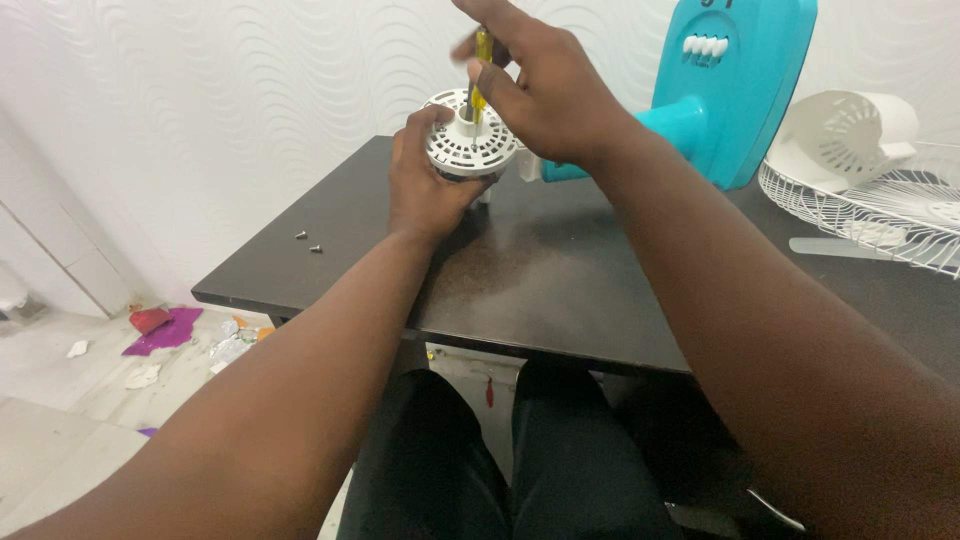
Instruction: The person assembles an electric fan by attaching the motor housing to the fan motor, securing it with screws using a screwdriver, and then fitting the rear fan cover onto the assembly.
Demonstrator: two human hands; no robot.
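Fan motor housing (470, 148), white, being gripped by L hand (425, 185); R hand (545, 90) pinching yellow screwdriver (480, 70) w/ tip down in it.

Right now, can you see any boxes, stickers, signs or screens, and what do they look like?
Fan body: turquoise, far right of the table, with white buttons and a dark printed mark at its top edge.
No boxes, signs or screens.

A person's left hand (425, 185) steadies a white vented motor housing (470, 145) on a dark table (560, 290), while the right hand (545, 85) holds a yellow-handled screwdriver (481, 70) upright into its top. Two loose screws (308, 241) lie nearby.
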